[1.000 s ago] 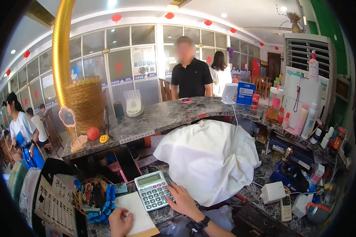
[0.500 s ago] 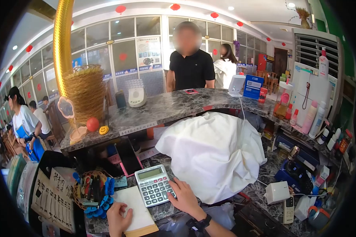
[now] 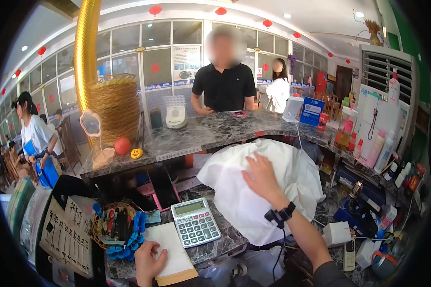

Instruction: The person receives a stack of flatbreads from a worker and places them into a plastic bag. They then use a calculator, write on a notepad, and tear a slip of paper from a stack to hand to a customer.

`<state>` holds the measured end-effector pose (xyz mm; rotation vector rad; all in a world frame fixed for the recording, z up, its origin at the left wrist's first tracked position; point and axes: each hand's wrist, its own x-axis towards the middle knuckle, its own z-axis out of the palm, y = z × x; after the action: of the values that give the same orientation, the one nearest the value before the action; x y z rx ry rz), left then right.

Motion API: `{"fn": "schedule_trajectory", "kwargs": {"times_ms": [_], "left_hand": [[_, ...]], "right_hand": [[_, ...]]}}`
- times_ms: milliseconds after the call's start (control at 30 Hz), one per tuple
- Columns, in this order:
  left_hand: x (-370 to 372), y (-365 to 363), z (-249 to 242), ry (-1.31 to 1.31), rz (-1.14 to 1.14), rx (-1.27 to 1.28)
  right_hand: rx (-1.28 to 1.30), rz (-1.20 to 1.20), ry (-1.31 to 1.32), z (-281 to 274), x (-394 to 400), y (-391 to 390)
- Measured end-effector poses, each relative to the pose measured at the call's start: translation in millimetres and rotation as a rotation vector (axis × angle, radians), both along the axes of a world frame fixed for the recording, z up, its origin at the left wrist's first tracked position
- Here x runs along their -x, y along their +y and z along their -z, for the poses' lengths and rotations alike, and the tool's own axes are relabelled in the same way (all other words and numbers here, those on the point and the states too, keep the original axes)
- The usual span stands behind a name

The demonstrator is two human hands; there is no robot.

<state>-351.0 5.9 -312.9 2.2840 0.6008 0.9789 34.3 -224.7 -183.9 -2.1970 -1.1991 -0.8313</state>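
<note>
My right hand (image 3: 262, 178) is over the white cloth (image 3: 234, 210), fingers spread and empty. The cloth is draped over something bulky that it hides. A black band with a small device and cable is on my right wrist. My left hand (image 3: 149, 260) rests at the left edge of a blank notepad (image 3: 170, 251), fingers loosely bent, thumb apart, holding nothing. Between the hands, a silver calculator (image 3: 196, 222) lies on the dark marble desk. Left of the notepad stands a wicker basket (image 3: 98, 234) with pens and blue clips.
Across the raised marble counter (image 3: 210, 125) stands a person in a black shirt (image 3: 223, 88). A payment-code stand (image 3: 312, 112) and bottles line the right side. A phone (image 3: 164, 189) lies behind the calculator. A remote (image 3: 349, 255) lies at the right.
My right hand has left the calculator keys and moved up and right over the white cloth. My left hand stays by the notepad. The view has shifted slightly.
</note>
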Motion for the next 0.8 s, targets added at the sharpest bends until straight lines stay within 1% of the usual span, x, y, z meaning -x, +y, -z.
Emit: {"fn": "schedule_trajectory", "kwargs": {"times_ms": [33,67,133,367,467,500,567,600,667,733,767,800], "left_hand": [[0,0,0,0.009,-0.002,0.004],[-1,0,0,0.020,-0.003,0.008],[-1,0,0,0.005,-0.004,0.003],[1,1,2,0.029,-0.006,0.000],[4,-15,-22,0.033,0.019,-0.032],[4,-14,-21,0.034,0.022,-0.032],[9,-10,-18,0.207,0.033,-0.063],[7,-7,-15,0.213,0.035,-0.061],[0,-1,0,0.039,-0.007,-0.025],[-2,1,4,-0.007,0.011,-0.057],[0,2,2,0.040,0.016,-0.068],[-1,-2,-1,0.009,0.004,-0.106]], "right_hand": [[0.044,0.120,-0.040,-6,-11,-3],[0.049,0.117,-0.048,0,-23,-6],[0.083,0.161,0.155,9,-36,-7],[0.200,0.208,0.148,10,-29,-10],[0.219,0.203,0.143,13,-34,-11],[0.223,0.208,0.132,12,-32,-10],[0.232,0.213,0.129,14,-32,-11],[0.219,0.208,0.112,15,-34,-11],[0.220,0.196,0.115,19,-38,-12],[0.209,0.209,0.143,22,-47,-9],[0.234,0.256,0.115,23,-45,-7],[0.216,0.258,0.106,24,-46,-7]]}}
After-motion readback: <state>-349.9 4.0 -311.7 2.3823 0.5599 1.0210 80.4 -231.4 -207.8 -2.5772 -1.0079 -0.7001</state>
